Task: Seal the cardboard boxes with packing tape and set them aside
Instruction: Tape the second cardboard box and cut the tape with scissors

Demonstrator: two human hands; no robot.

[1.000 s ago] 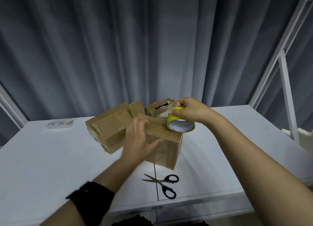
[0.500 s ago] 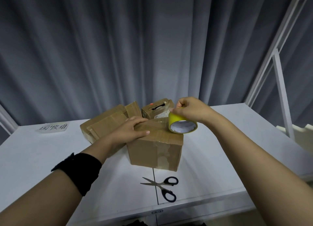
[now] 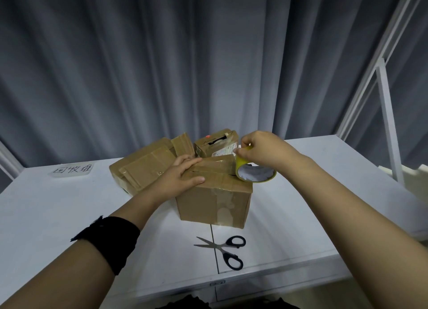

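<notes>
Nearby, behind the front cardboard box, two more boxes crowd its far side: a wide, flat taped box to the left rear and a small box with a dark slot in its top at the rear. Both sit close against it. Black-handled scissors lie partly open on the near side of the front box, apart from it, across a seam in the surface. A handwritten label sits far off to the left.

The left hand lies flat on the front box's top flaps, fingers straight and together, palm down; a black wristband wraps that forearm. The right hand has its fingers curled round the upper rim of a yellow tape roll, which is held tilted at the box's far right top corner, its hollow core facing the camera. Whether the roll touches the box cannot be told.

All of this stands on a white worktop. Grey pleated curtain fills the background, and a white metal frame rises at the right.
</notes>
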